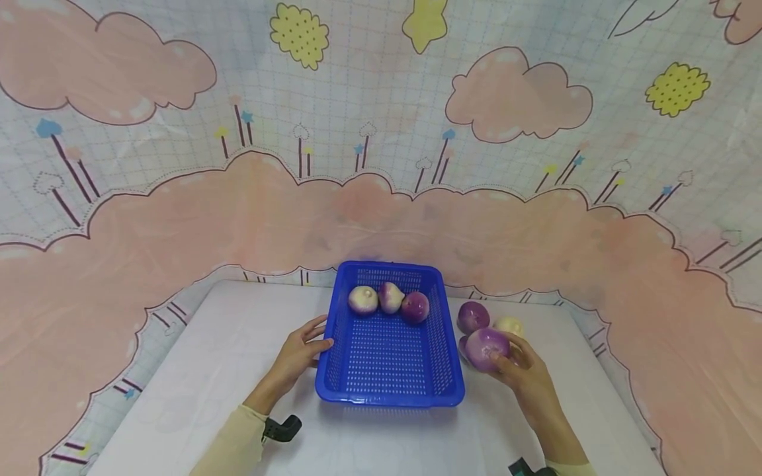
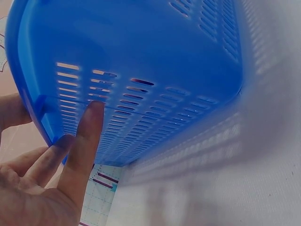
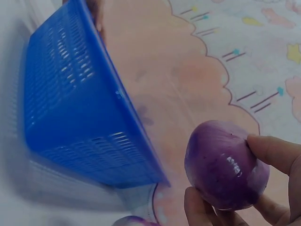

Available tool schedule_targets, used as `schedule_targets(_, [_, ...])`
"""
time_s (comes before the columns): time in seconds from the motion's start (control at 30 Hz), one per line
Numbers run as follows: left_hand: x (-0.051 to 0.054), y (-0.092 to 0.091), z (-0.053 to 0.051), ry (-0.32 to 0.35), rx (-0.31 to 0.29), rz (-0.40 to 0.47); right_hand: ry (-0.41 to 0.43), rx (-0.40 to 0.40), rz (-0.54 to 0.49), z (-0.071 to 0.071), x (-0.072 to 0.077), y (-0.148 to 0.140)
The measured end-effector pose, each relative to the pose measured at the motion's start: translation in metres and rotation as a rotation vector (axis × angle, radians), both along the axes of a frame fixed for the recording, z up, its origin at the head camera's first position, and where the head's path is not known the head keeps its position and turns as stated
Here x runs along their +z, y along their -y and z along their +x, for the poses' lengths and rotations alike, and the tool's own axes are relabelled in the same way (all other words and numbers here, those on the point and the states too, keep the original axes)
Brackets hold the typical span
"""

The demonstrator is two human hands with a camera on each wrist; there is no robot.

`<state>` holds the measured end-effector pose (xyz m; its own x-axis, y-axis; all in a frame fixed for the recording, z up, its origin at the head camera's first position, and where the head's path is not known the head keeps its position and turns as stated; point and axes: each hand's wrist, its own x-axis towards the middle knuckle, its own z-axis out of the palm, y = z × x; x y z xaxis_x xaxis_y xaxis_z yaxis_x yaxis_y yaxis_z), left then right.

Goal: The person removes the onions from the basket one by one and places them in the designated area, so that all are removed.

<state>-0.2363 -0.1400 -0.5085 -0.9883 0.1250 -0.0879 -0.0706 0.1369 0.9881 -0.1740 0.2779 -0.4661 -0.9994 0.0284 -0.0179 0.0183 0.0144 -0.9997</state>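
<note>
A blue plastic basket (image 1: 387, 360) with slotted walls stands on the table, three purple-and-white onions (image 1: 389, 297) at its far end. At its left side, my left hand (image 1: 296, 354) holds the rim; in the left wrist view the fingers (image 2: 84, 146) lie against the outer wall. To the right of the basket, my right hand (image 1: 524, 370) grips a purple onion (image 3: 225, 165) between thumb and fingers. Close to it are another purple onion (image 1: 473, 317) and a pale onion (image 1: 508, 326). Part of one more onion (image 1: 462, 345) shows behind the held one.
The white table (image 1: 196, 363) ends at a patterned cloth (image 1: 393, 225) that rises behind it. Dark straps with a device (image 1: 282, 428) sit on both wrists.
</note>
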Motion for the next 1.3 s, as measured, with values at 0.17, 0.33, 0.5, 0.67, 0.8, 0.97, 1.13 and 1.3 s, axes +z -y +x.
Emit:
schedule_targets(0.17, [-0.001,-0.001,-0.001,-0.005,-0.001,-0.008,0.029,-0.013,0.041,0.007,-0.008,-0.007])
schedule_targets(0.33, [-0.001,0.0,-0.002,0.0,0.007,-0.009,0.08,-0.032,0.045,0.013,-0.014,-0.012])
schedule_targets(0.5, [0.0,0.0,-0.003,-0.01,0.003,-0.003,0.119,-0.041,0.036,0.013,-0.024,-0.016])
schedule_targets(0.67, [-0.001,0.0,-0.003,-0.008,-0.003,0.003,0.178,-0.048,0.076,0.015,-0.033,-0.019])
schedule_targets(0.8, [-0.003,0.001,-0.002,-0.012,-0.001,-0.002,0.176,-0.033,0.116,0.016,-0.04,-0.022])
schedule_targets(0.97, [-0.004,0.001,-0.002,-0.011,0.001,-0.007,0.184,-0.028,0.151,0.012,-0.049,-0.023])
schedule_targets(1.13, [-0.003,0.001,-0.002,-0.01,0.004,-0.004,0.19,-0.037,0.174,0.006,-0.057,-0.022])
schedule_targets(1.3, [-0.003,0.0,-0.002,-0.007,0.008,-0.01,0.199,-0.028,0.201,0.004,-0.061,-0.022])
